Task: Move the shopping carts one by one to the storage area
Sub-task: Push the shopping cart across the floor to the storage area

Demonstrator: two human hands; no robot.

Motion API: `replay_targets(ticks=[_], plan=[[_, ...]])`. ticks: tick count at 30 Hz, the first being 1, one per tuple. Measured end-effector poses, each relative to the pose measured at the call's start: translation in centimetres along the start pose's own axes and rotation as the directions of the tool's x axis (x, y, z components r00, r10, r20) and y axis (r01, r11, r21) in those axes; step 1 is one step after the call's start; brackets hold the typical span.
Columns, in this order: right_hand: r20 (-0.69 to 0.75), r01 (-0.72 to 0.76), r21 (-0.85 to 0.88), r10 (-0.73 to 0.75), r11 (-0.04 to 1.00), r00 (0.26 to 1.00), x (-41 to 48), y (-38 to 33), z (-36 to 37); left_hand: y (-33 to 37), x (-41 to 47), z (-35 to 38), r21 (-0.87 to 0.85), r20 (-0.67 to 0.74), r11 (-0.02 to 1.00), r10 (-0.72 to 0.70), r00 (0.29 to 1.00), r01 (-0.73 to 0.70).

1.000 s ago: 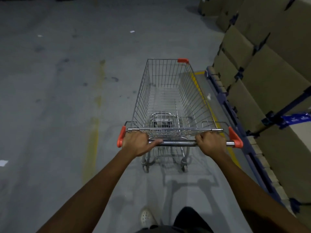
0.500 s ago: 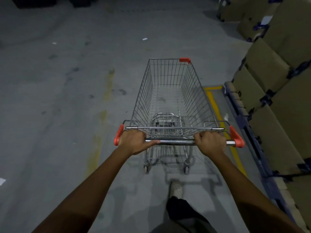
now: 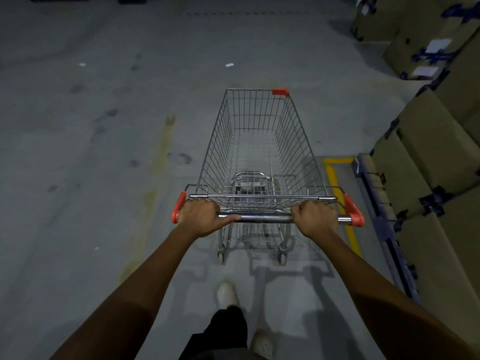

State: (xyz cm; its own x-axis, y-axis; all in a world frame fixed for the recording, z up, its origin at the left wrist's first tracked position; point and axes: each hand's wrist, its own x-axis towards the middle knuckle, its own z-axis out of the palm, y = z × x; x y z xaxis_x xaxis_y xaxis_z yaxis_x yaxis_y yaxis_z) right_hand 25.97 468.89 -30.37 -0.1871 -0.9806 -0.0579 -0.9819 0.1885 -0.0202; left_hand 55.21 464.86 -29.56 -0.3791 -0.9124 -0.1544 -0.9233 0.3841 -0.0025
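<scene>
Steel-wire shopping cart [image 3: 255, 113], seemingly mid-route: left hand [image 3: 200, 216] and right hand [image 3: 314, 219] had a closed grip round its handle bar [image 3: 265, 218]; no storage area showed ahead of it.

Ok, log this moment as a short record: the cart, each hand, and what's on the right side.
cart: shopping cart, upright on its wheels, basket empty
left hand: grips the handle bar near its left end
right hand: grips the handle bar near its right end
right side: stacked cardboard boxes, yellow floor line beside the cart
</scene>
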Motion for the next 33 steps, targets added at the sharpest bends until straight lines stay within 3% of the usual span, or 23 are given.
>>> replay_targets(ticks=[8, 17, 30, 33], plan=[[-0.019, -0.005, -0.048, 0.004, 0.999, 1.000, 17.2, -2.5, -0.3, -6.2, 16.6, -1.9, 0.002, -0.047, 1.000, -0.006, 0.999, 0.006], [-0.002, -0.071, -0.008, 0.071, 0.997, 0.997, 35.8, -5.1, -2.3, -12.2, 35.3, -5.0, -0.038, 0.009, 0.999, 0.022, 1.000, -0.022], [-0.042, -0.107, -0.042, 0.105, 0.993, 0.994, 63.4, -6.4, -2.7, -19.5, 63.1, -8.6, 0.058, -0.027, 0.997, 0.061, 0.998, -0.060], [-0.027, -0.103, -0.043, 0.102, 0.994, 0.994, 70.6, -6.2, -3.1, -20.5, 69.8, -9.8, -0.002, -0.025, 0.999, 0.047, 0.999, -0.047]])
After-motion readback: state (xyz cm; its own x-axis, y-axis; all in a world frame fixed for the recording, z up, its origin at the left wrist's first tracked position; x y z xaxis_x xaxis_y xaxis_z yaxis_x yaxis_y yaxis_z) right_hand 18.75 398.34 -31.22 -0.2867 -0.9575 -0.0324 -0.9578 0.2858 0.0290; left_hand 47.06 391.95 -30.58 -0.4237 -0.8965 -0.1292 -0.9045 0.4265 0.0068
